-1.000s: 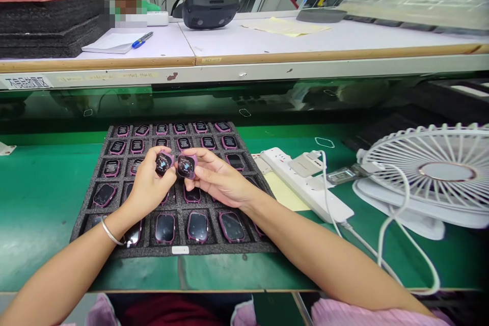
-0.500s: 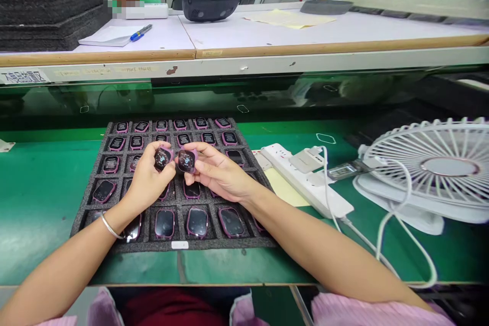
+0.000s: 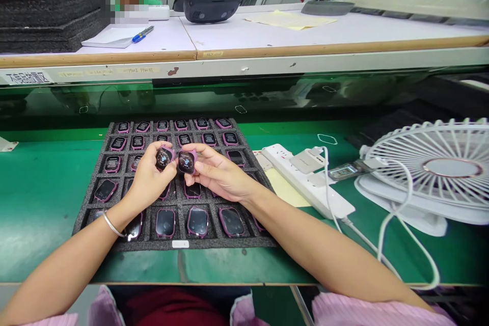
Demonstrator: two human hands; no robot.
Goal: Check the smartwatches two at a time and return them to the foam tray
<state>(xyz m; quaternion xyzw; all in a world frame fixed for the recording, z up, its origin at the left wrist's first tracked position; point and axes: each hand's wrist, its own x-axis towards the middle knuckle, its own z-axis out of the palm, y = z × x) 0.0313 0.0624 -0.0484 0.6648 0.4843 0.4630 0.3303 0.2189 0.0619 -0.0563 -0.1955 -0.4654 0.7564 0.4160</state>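
Two purple-framed smartwatches without straps are held side by side above a dark foam tray (image 3: 180, 244). My left hand (image 3: 150, 175) is closed on one smartwatch (image 3: 164, 158), its lit screen facing up. In my right hand (image 3: 219, 173) the other smartwatch (image 3: 186, 162) is gripped between thumb and fingers, also showing a lit watch face. Beneath them, the tray's compartments hold several more watches, such as one smartwatch (image 3: 165, 222) in the front row. Screens in the back rows show text; those in front look dark. My forearms and hands hide part of the tray.
Right of the tray lie a white power strip (image 3: 305, 178) with plugged-in cables and a yellow paper (image 3: 284, 188). A white fan (image 3: 431, 168) stands further right. Behind runs a raised shelf (image 3: 244, 53) with foam stacks (image 3: 49, 7), a notepad and pen, and a dark device (image 3: 213, 2). A person sits beyond.
Both hands keep hold of the two smartwatches in nearly the same place, screens still lit. The whole view has shifted very slightly.
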